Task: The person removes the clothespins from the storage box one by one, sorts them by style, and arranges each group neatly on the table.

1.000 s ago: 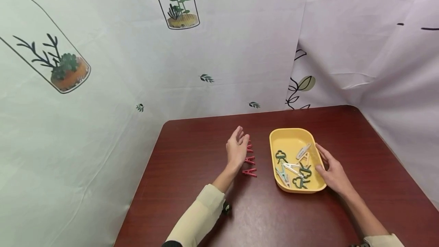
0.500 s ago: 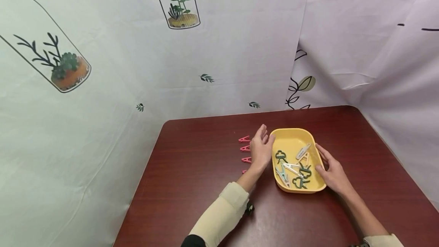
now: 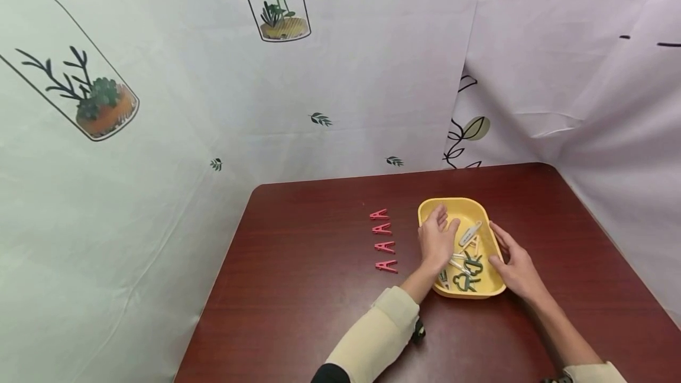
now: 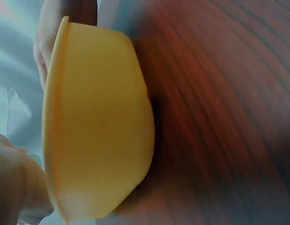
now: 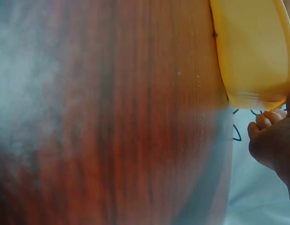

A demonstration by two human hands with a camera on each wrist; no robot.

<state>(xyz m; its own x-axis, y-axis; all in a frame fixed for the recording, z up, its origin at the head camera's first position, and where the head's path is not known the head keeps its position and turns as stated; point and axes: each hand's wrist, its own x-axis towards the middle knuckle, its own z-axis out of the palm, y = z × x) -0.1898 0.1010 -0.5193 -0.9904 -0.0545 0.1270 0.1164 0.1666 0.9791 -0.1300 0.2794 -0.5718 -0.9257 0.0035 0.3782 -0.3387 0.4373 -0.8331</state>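
Note:
A yellow plastic tub (image 3: 459, 205) holds several pegs and clips: dark green shaped clips (image 3: 471, 262), a grey clip (image 3: 469, 234), a peach peg (image 3: 475, 245) and white ones. My left hand (image 3: 436, 241) is over the tub's left side, fingers loosely extended, with nothing visible in it, hiding some of the clips. In the left wrist view that hand (image 4: 18, 178) shows at the rim. My right hand (image 3: 518, 269) holds the tub's right wall, thumb at the rim and fingers along the outside. Left of the tub, several red clothes pegs (image 3: 385, 247) lie in a column.
The dark red wooden table (image 3: 298, 288) has its far edge close to a white cloth backdrop (image 3: 362, 75) printed with plants. Another cloth hangs along the right side.
My left hand has moved right, from beside the red pegs to over the tub, uncovering the column of pegs. The right hand and the tub have stayed put.

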